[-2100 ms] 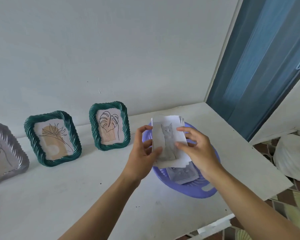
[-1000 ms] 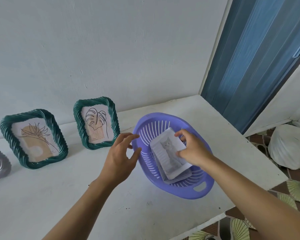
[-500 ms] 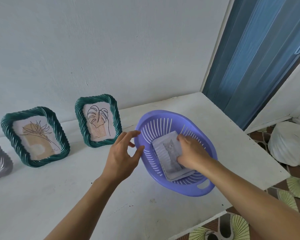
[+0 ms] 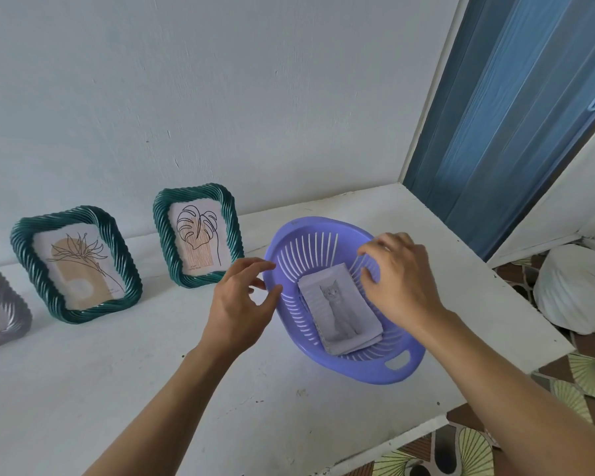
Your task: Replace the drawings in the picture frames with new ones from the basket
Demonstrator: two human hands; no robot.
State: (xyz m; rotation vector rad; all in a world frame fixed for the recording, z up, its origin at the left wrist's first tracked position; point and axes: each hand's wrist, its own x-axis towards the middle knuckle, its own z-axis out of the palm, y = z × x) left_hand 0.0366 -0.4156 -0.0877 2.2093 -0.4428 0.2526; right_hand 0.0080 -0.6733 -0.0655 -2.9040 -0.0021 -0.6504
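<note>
White tabletop [image 4: 117,389] fills the lower frame. Purple basket [image 4: 358,376] sits right of centre. Flower frame [image 4: 75,265] and leaf frame [image 4: 197,235] stand upright at middle left. Stack of drawings [image 4: 340,310], cat sheet uppermost, lies inside the basket. Left hand [image 4: 243,304]: grip apart, beside the basket's left rim. Right hand [image 4: 401,280]: grip loosely curled, empty, fingertips possibly touching the basket's slats.

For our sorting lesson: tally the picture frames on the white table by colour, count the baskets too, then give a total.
Green picture frames: 2, left and right
Grey picture frame: 1, cut off at the left edge of the view
Purple basket: 1
Total: 4
</note>
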